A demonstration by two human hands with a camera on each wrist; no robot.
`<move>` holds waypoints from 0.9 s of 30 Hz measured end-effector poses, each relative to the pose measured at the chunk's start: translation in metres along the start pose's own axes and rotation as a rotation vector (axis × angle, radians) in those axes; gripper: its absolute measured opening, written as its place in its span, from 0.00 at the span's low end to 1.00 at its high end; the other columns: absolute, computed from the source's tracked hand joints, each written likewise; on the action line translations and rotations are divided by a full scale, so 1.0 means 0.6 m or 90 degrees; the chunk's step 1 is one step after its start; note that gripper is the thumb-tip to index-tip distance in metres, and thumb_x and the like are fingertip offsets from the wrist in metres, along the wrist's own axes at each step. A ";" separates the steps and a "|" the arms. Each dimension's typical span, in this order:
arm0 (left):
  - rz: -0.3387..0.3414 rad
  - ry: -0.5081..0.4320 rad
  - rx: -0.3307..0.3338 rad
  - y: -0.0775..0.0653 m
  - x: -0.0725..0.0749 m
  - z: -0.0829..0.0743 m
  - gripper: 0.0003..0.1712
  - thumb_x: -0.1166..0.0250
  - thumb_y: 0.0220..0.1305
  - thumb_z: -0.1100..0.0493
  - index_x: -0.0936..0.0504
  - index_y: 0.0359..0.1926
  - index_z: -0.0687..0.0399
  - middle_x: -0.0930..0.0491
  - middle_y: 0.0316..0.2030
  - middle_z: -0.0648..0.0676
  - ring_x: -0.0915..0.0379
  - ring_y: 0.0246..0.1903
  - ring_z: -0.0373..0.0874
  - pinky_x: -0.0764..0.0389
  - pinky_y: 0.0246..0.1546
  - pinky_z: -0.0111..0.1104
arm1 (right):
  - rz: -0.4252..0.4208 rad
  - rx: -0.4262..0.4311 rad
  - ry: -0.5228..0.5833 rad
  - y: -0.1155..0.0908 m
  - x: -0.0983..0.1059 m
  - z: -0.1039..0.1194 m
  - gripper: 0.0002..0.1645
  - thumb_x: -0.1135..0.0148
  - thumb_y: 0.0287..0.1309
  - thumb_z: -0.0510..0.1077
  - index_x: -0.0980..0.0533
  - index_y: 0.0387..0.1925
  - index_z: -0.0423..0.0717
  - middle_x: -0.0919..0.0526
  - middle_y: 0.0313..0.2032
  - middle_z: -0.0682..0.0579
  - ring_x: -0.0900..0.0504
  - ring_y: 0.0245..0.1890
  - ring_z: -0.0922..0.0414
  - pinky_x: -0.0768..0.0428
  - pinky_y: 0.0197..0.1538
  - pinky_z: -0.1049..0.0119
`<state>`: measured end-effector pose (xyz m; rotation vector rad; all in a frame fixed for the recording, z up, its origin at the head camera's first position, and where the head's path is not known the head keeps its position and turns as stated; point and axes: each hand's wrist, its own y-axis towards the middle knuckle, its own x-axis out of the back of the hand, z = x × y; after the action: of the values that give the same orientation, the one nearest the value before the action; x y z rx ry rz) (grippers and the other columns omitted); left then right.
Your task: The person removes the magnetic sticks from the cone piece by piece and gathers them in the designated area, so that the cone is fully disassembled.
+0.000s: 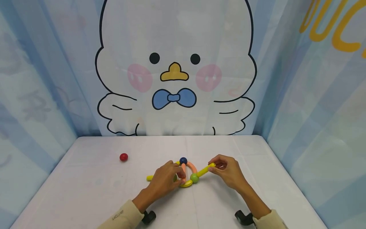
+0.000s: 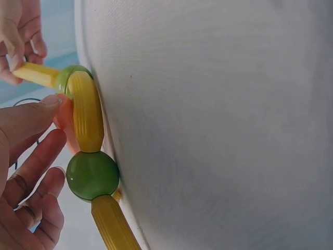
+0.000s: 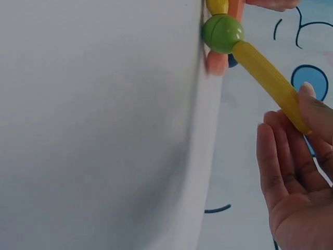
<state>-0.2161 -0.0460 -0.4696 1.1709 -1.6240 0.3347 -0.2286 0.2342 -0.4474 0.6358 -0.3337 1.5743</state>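
A toy of balls and rods lies joined on the table. My right hand (image 1: 227,171) pinches the outer end of a straight yellow rod (image 1: 204,170), which slants up from a light green ball (image 1: 194,178). Over the left part of the toy, my left hand (image 1: 166,178) pinches an orange rod (image 2: 63,115) between thumb and finger. A curved yellow rod (image 2: 87,112) links the light green ball to a darker green ball (image 2: 92,176). Behind stands a dark blue ball (image 1: 183,160), with a curved orange rod (image 1: 193,167) running from it. Another yellow rod (image 2: 115,224) extends left, partly hidden by my left hand.
A loose red ball (image 1: 124,157) lies at the back left of the white table (image 1: 85,190). Behind the table hangs a curtain (image 1: 174,121) printed with a cartoon duck. Black camera mounts (image 1: 244,218) sit at both wrists.
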 end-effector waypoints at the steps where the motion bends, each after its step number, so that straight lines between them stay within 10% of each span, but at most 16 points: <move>1: -0.001 -0.002 0.001 0.000 0.000 0.000 0.07 0.19 0.61 0.52 0.09 0.37 0.42 0.14 0.33 0.39 0.35 0.34 0.31 0.30 0.32 0.23 | 0.000 -0.006 -0.010 -0.001 0.002 -0.003 0.11 0.20 0.57 0.40 0.13 0.41 0.53 0.09 0.41 0.54 0.15 0.41 0.58 0.16 0.46 0.75; 27: -0.019 0.011 0.068 -0.024 0.042 0.023 0.13 0.17 0.58 0.50 0.10 0.42 0.44 0.14 0.36 0.41 0.30 0.38 0.35 0.22 0.39 0.28 | 0.074 -0.013 -0.227 -0.001 -0.006 -0.023 0.16 0.15 0.48 0.36 0.13 0.34 0.57 0.14 0.34 0.62 0.23 0.39 0.60 0.22 0.46 0.64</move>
<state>-0.2116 -0.0758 -0.4581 1.2681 -1.5877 0.4163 -0.2304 0.2393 -0.4606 0.8971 -0.6614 1.5623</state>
